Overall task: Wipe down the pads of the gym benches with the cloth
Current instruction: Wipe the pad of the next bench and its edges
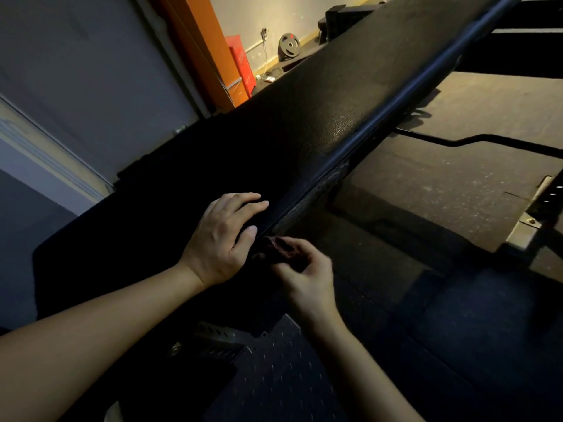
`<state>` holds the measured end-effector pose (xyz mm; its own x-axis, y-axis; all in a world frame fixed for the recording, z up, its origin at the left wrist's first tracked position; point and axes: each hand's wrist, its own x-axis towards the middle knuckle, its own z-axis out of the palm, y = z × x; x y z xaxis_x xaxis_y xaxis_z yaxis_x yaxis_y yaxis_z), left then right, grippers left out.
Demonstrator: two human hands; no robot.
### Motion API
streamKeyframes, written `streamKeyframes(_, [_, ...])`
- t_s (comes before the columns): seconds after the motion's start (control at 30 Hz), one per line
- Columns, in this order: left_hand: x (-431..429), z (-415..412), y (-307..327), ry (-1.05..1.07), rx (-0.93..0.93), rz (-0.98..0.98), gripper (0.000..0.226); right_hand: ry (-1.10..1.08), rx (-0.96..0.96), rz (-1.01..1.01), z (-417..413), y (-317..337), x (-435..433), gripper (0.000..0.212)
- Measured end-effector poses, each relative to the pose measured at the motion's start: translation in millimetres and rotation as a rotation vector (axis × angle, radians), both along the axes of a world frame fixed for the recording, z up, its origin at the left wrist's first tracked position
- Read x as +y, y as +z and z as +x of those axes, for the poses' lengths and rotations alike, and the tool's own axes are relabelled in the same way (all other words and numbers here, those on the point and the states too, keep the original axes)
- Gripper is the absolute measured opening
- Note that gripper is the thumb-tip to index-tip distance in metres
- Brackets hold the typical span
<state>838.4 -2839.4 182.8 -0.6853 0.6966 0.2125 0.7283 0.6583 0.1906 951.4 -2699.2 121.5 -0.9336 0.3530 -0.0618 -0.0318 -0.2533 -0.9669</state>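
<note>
A long black bench pad (pixel 320 95) runs diagonally from the lower left to the upper right. My left hand (pixel 222 239) rests flat on the pad's top near its right edge, fingers spread. Just below that edge, my right hand (pixel 304 275) grips a small dark reddish cloth (pixel 281 249) bunched against the side of the pad, where a worn seam shows. The near end of the pad lies in deep shadow.
A metal frame bar (pixel 426 71) runs along the pad's right side. A perforated steel bracket (pixel 219 339) sits below my arms. Rubber gym floor (pixel 441 178) spreads to the right, with a rack foot (pixel 530 220). A weight plate (pixel 289 45) leans on the far wall.
</note>
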Motion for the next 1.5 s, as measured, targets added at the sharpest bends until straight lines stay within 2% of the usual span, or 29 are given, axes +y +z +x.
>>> streamKeyframes(0.07, [-0.2,-0.1,0.2,0.0,0.004,0.002,0.05,-0.187,-0.033,-0.124,-16.1,1.8,21.0,0.032])
streamKeyframes(0.17, [0.4,1.0,0.4,0.003,0.0,0.007,0.05,-0.467,0.013,-0.524,-45.3,4.1,61.6,0.031])
streamKeyframes(0.2, [0.0,1.5,0.5,0.004,-0.001,0.01,0.05,-0.501,0.019,-0.573,-51.8,1.1,64.9,0.029])
streamKeyframes(0.33, [-1.0,0.2,-0.4,0.001,-0.002,0.021,0.05,-0.494,-0.085,-0.337,-42.9,-19.2,26.6,0.023])
streamKeyframes(0.4, [-0.3,-1.0,-0.8,-0.003,0.004,0.018,0.051,-0.394,-0.115,-0.288,-28.3,-28.8,5.1,0.034])
streamKeyframes(0.5, [0.7,-1.4,-0.2,-0.007,0.005,0.006,0.052,-0.254,-0.081,-0.235,-11.6,-32.5,-16.5,0.061])
streamKeyframes(0.53, [0.3,-0.9,0.0,-0.007,0.001,0.007,0.052,-0.225,-0.05,-0.156,-7.3,-30.8,-23.6,0.06])
streamKeyframes(0.63, [-1.2,-1.1,0.1,-0.011,-0.005,0.026,0.052,-0.187,0.067,0.004,2.5,-23.5,-43.3,0.031])
streamKeyframes(0.7, [-1.4,-1.6,-0.9,-0.012,-0.011,0.041,0.052,-0.286,0.093,0.056,-5.4,-16.0,-33.7,0.02])
streamKeyframes(0.77, [-2.2,-2.6,-2.2,-0.011,-0.015,0.05,0.051,-0.466,0.047,0.048,-32.4,-11.1,-1.1,0.014])
streamKeyframes(0.83, [-2.4,-3.8,-2.8,-0.014,-0.015,0.05,0.051,-0.579,-0.057,-0.009,-61.7,-2.9,39.5,0.016])
streamKeyframes(0.93, [-1.5,-4.4,-2.4,-0.019,-0.018,0.04,0.051,-0.572,-0.077,0.004,-61.4,1.3,37.1,0.025])
streamKeyframes(1.07, [-2.6,-4.4,-2.9,-0.03,-0.012,0.063,0.052,-0.29,0.131,0.074,-7.2,-4.3,-46.4,0.022])
streamKeyframes(1.1, [-2.5,-4.7,-3.3,-0.033,-0.013,0.07,0.052,-0.308,0.156,0.098,-10.0,-4.4,-43.4,0.02])
streamKeyframes(1.17, [-2.5,-4.9,-3.4,-0.03,-0.017,0.077,0.052,-0.486,0.107,0.132,-44.2,-5.3,-3.6,0.018])
streamKeyframes(1.23, [-2.4,-4.9,-3.5,-0.018,-0.021,0.08,0.052,-0.579,-0.009,0.072,-76.3,5.4,51.4,0.018])
streamKeyframes(1.3, [-1.8,-4.0,-3.4,-0.015,-0.022,0.077,0.052,-0.57,-0.041,-0.009,-86.9,6.4,74.9,0.019])
streamKeyframes(1.4, [-2.1,-3.9,-3.2,-0.011,-0.016,0.059,0.051,-0.533,0.001,0.058,-57.7,-3.3,20.1,0.018])
streamKeyframes(1.5, [-2.3,-4.9,-3.5,-0.005,-0.004,0.042,0.051,-0.349,0.088,0.125,-15.3,-15.6,-41.4,0.024])
